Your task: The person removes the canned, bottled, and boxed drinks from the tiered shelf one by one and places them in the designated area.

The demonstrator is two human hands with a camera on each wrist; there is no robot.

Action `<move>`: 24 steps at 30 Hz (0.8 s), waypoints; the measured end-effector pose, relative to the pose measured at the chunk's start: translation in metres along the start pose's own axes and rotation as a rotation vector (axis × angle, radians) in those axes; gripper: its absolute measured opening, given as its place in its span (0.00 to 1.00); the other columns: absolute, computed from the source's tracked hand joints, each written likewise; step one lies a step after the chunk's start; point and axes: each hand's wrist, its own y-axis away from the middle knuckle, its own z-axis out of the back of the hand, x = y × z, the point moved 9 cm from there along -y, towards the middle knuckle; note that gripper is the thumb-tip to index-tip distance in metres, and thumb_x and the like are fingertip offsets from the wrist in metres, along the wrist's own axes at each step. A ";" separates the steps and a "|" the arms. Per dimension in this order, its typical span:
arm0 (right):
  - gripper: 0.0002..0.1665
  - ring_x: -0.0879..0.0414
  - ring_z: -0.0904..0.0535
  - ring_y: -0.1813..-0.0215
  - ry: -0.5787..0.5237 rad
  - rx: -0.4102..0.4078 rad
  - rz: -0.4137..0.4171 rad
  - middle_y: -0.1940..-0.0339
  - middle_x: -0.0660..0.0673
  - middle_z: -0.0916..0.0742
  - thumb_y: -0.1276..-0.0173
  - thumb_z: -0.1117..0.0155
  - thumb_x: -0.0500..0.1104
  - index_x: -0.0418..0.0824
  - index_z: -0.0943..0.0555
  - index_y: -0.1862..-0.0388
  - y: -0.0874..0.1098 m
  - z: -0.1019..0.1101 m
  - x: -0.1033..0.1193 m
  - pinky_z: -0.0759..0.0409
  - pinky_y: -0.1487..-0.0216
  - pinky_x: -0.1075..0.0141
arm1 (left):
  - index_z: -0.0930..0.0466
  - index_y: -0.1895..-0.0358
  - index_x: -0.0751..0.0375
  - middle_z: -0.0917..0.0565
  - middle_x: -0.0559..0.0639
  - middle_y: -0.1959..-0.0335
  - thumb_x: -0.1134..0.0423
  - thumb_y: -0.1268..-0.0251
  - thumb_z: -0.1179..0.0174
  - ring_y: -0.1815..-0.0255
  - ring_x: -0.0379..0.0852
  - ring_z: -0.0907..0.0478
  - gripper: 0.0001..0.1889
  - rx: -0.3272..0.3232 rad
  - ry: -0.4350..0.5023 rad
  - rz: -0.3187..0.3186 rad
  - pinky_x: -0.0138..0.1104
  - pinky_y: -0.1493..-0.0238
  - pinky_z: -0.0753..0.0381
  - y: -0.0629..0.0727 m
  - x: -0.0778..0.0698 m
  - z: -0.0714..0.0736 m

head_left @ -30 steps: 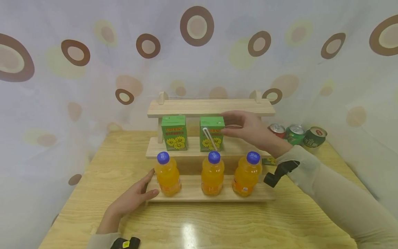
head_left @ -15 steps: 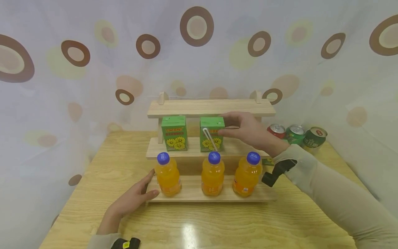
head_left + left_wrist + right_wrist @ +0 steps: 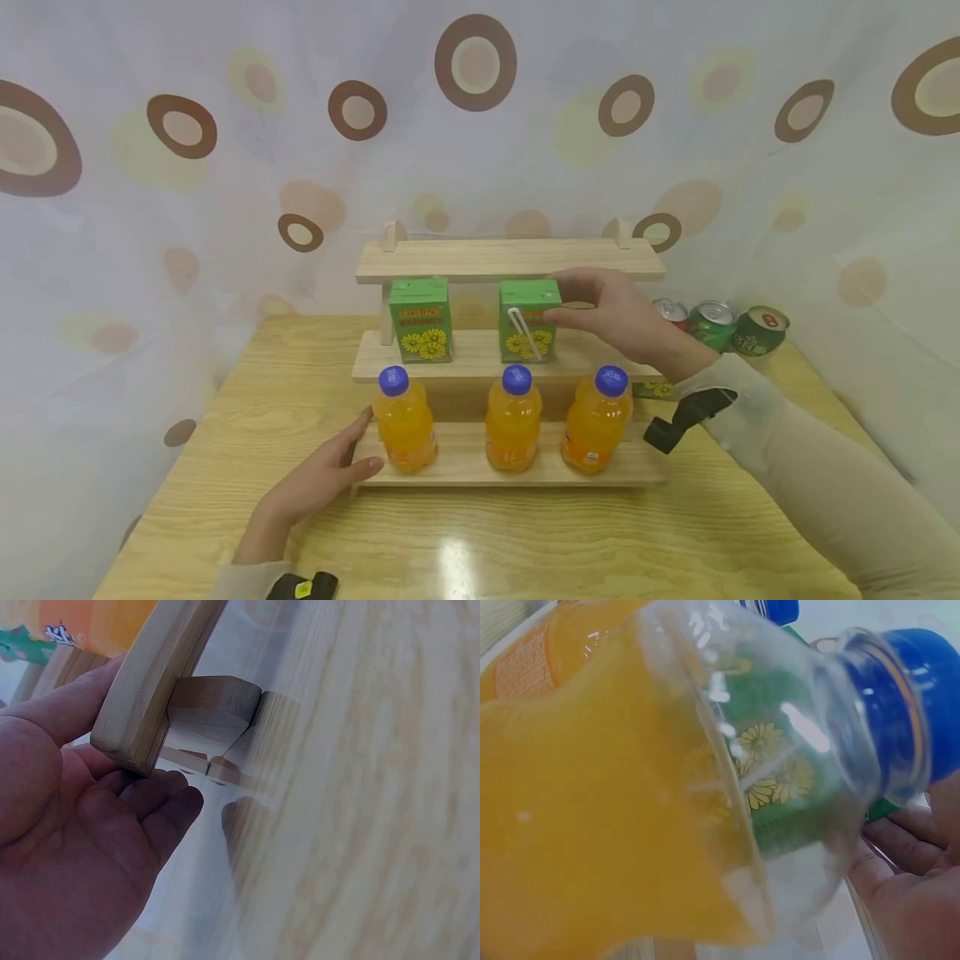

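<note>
Green carton (image 3: 530, 320) stands on the middle shelf (image 3: 474, 356), pinched by the right hand (image 3: 618, 314); the left hand (image 3: 318, 482) clasps the bottom shelf (image 3: 461, 460). I'd worry a low elbow-swing could topple the nearest bottle (image 3: 597, 427).

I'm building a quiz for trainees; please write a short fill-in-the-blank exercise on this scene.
1. The right hand holds a carton bearing a white ____.
2. The left hand grips the end of the ____ shelf.
3. Each bottle has a ____ cap.
4. The head view shows ____ cans.
Missing words: straw; bottom; blue; three.
</note>
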 end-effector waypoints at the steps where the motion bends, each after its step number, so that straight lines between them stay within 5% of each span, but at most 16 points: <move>1: 0.26 0.54 0.22 0.41 0.000 -0.004 -0.001 0.45 0.51 0.15 0.36 0.28 0.52 0.49 0.20 0.40 0.001 0.002 -0.001 0.23 0.39 0.53 | 0.60 0.20 0.60 0.60 0.56 0.19 0.45 0.29 0.42 0.21 0.56 0.62 0.47 -0.001 -0.003 0.002 0.50 0.24 0.56 0.000 0.000 0.000; 10: 0.28 0.56 0.22 0.41 0.025 -0.042 -0.044 0.44 0.54 0.16 0.36 0.30 0.58 0.53 0.21 0.39 0.016 0.023 -0.010 0.22 0.40 0.54 | 0.61 0.20 0.60 0.60 0.56 0.20 0.45 0.29 0.42 0.21 0.57 0.62 0.47 -0.004 -0.006 0.004 0.50 0.24 0.56 0.000 -0.001 0.001; 17: 0.28 0.54 0.24 0.39 0.026 -0.100 -0.051 0.40 0.49 0.18 0.32 0.32 0.53 0.48 0.23 0.35 0.032 0.042 -0.008 0.25 0.38 0.54 | 0.60 0.20 0.59 0.59 0.56 0.19 0.45 0.29 0.43 0.21 0.57 0.62 0.46 0.001 -0.006 0.011 0.51 0.24 0.55 0.000 -0.001 -0.001; 24: 0.28 0.53 0.21 0.45 0.113 -0.132 -0.064 0.40 0.51 0.18 0.30 0.35 0.56 0.53 0.25 0.34 0.046 0.061 -0.009 0.17 0.52 0.57 | 0.61 0.20 0.60 0.60 0.56 0.20 0.48 0.28 0.43 0.21 0.57 0.62 0.46 0.003 0.000 0.006 0.51 0.24 0.56 0.000 -0.002 -0.001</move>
